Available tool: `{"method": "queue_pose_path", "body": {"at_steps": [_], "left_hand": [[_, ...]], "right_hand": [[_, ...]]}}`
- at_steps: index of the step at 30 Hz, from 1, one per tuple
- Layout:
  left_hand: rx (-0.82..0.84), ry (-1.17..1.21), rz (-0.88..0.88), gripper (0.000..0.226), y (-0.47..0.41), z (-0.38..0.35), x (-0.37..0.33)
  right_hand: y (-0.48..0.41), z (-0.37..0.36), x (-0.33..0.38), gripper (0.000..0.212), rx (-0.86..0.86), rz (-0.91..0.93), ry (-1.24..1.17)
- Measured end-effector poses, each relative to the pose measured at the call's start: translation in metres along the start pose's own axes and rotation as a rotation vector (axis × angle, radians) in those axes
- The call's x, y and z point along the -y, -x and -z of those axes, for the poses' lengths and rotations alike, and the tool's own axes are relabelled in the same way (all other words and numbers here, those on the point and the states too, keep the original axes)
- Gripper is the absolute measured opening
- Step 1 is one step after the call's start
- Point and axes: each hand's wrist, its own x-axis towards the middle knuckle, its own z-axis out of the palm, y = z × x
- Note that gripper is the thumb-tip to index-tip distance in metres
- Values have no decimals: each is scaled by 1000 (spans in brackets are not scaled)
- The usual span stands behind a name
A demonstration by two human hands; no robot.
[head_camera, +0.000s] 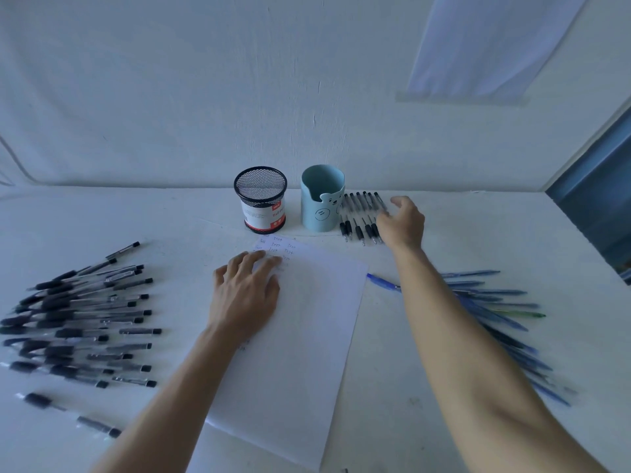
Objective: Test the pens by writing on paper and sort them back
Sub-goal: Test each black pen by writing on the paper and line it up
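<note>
A white sheet of paper (307, 336) lies in the middle of the table, with small handwritten test words near its top edge. My left hand (244, 295) rests flat on the sheet's upper left part, fingers spread. My right hand (403, 223) reaches far to the back right, fingers loosely bent over a neat row of black pens (362, 213) beside the blue cup; whether it holds a pen is hidden. A big heap of black pens (85, 322) lies at the left. A pile of blue pens (495, 312) lies at the right, partly under my right forearm.
A black mesh pen holder (261, 199) and a light blue cup with a bear face (322, 199) stand at the back by the white wall. A dark blue panel (597, 213) borders the table's right edge.
</note>
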Motion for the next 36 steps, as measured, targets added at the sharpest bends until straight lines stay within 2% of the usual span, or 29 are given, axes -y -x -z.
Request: {"method": "queue_pose_path", "body": {"at_steps": [4,6,8,11,14,17,20,23,26,30,33,36], "left_hand": [[14,15,3,54,1,4,-2],[33,49,21,54,2,7,-3],[54,129,64,52,0,10,-2],[64,288,121,49,-1,23,-2],[91,431,235,36,-2,39,1],[127,485,240,39,-1,53,13],[89,413,195,36,8,62,31],[-64,166,153,33,22,66,53],[-124,-39,346,40,31,72,71],[-147,-131,562,42,36,80,84],[-108,-165,579,31,35,80,90],[-108,-149,552,31,34,80,93]], "right_hand": [[36,-3,7,35,-141,125,-29],[64,-7,11,31,-153,213,-38],[94,-12,11,28,-36,342,-28],[138,-21,6,37,276,503,179],[172,-34,-4,46,294,632,362],[188,-37,-11,74,441,601,507],[192,-33,-14,85,493,591,573],[193,-34,-15,86,491,585,598],[195,-35,-14,86,465,590,607],[196,-36,-13,83,443,596,599],[197,-35,-13,83,435,593,604],[197,-35,-13,81,429,589,599]]}}
